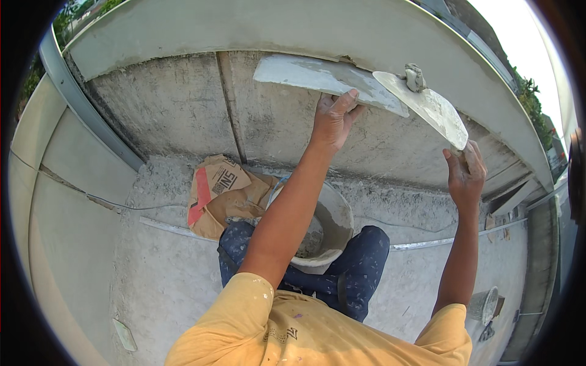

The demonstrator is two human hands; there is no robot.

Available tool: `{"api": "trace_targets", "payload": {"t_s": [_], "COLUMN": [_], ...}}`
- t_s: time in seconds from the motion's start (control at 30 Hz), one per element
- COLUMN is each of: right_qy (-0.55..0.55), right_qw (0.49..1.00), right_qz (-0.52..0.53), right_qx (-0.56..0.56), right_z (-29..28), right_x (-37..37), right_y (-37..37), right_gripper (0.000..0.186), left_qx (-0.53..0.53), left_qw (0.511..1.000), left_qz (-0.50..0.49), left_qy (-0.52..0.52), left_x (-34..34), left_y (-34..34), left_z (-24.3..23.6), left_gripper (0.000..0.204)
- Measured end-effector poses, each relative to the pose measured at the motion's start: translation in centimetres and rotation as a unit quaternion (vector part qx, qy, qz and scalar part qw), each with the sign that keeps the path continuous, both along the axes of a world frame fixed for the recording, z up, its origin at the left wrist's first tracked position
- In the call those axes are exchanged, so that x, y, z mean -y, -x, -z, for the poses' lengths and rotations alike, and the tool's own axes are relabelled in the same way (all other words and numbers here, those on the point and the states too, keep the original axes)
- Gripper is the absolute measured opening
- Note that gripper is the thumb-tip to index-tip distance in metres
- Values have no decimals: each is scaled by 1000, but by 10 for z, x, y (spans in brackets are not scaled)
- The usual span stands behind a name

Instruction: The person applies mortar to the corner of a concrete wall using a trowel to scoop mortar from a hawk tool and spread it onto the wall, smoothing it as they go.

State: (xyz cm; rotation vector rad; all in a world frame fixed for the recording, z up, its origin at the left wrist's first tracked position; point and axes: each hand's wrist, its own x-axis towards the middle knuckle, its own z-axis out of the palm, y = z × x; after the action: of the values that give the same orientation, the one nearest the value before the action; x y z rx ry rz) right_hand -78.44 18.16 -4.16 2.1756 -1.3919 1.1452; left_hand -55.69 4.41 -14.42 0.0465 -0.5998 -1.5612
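Note:
My raised left hand (337, 119) grips the lower edge of a long whitish board (293, 70), smeared with wet grey mortar, in front of the wall. To its right, my right hand (467, 168) pinches the lower end of a pale, flat plastering trowel (436, 110). The trowel slants across the board's right end; whether the two touch, I cannot tell. A grey mortar-coated lump (415, 78) stands on the trowel's upper part. Below my left forearm, a bucket (342, 210) with grey mortar in it stands between my knees, partly hidden by the arm.
A torn brown paper bag (229, 186) lies left of the bucket. The concrete wall (165, 104) has a pale ledge (262, 27) along its top. A long metal strip (427, 243) and a thin cable cross the floor. A smaller bucket (482, 305) sits at the right.

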Motion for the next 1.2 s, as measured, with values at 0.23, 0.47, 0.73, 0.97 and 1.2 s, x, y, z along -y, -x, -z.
{"api": "trace_targets", "payload": {"t_s": [0.23, 0.47, 0.73, 0.97, 1.2], "right_qy": [-23, -66, -200, -221, -113], "right_qw": [1000, 994, 970, 959, 985], "right_qz": [5, -34, 38, 110, 105], "right_qx": [9, -80, -135, -141, -80], "right_z": [-9, -36, -58, -54, -54], "right_x": [13, 46, 94, 108, 79], "right_y": [-5, -21, -49, -48, -38], "right_gripper": [26, 31, 33, 34, 32], "left_qx": [22, 28, 52, 52, 75], "left_qw": [1000, 1000, 998, 999, 997], "left_qz": [-2, -8, -22, -3, -18], "left_qy": [4, 5, 2, 14, -10], "left_x": [0, 3, 3, 4, -2], "left_y": [-3, -4, -5, -5, -10], "left_z": [-7, -7, -9, -7, -12], "left_gripper": [59, 63, 66, 70, 69]}}
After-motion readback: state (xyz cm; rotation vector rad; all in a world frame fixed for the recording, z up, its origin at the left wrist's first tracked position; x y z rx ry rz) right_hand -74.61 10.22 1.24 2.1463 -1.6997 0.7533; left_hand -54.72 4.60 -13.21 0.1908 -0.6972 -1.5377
